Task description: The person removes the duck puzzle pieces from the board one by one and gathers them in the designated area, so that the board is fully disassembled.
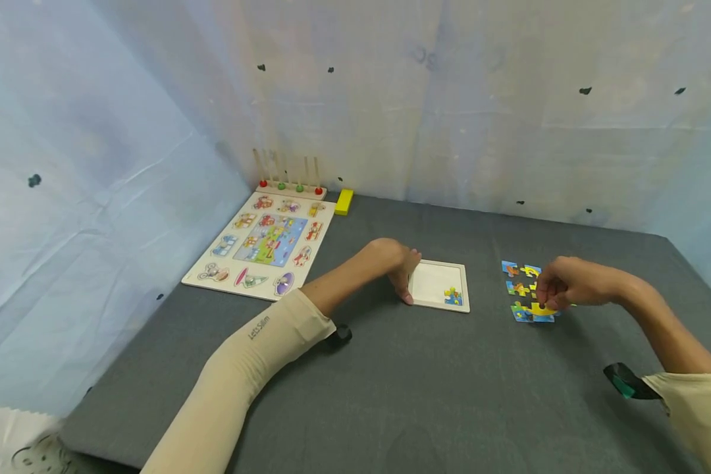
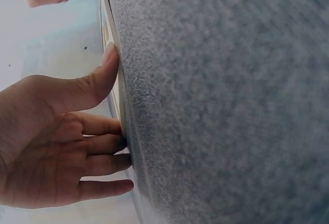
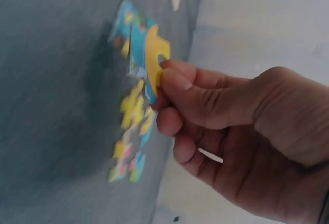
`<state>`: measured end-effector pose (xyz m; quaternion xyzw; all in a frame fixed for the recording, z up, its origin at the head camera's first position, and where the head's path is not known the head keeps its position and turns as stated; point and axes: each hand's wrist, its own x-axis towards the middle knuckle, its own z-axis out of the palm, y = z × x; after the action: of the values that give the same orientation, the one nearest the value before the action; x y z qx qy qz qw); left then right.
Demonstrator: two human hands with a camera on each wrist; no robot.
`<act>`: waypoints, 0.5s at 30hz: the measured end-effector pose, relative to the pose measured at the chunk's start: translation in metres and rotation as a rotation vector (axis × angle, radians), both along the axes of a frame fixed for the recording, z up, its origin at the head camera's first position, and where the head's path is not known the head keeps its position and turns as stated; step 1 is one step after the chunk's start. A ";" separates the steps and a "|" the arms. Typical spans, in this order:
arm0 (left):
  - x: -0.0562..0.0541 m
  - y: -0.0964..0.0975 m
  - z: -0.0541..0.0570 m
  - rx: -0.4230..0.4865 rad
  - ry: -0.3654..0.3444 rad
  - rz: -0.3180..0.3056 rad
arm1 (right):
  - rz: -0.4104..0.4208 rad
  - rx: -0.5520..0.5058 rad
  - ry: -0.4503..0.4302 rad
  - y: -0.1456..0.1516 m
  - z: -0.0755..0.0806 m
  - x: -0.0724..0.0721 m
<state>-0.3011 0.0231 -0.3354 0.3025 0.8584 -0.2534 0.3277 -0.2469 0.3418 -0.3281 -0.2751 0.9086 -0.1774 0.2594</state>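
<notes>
At the middle of the head view, a square wooden puzzle tray lies flat with joined puzzle pieces in its near right corner. My left hand touches the tray's left side. Its thumb and straight fingers rest along the edge in the left wrist view. To the right, my right hand pinches a yellow-and-blue puzzle piece between thumb and fingers, above several loose puzzle pieces on the table. That hand partly hides the loose pieces in the head view.
A large wooden picture board lies at the far left. Behind it stands a peg rack with red and green beads, beside a yellow block. Pale sheeting rises behind the dark grey table.
</notes>
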 end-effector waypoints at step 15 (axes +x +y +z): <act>0.002 -0.001 0.001 0.020 -0.002 0.026 | -0.061 0.152 -0.074 0.009 -0.020 -0.011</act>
<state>-0.2994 0.0224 -0.3347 0.2950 0.8645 -0.2401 0.3285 -0.2581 0.3506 -0.3478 -0.2201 0.9172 -0.1256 0.3073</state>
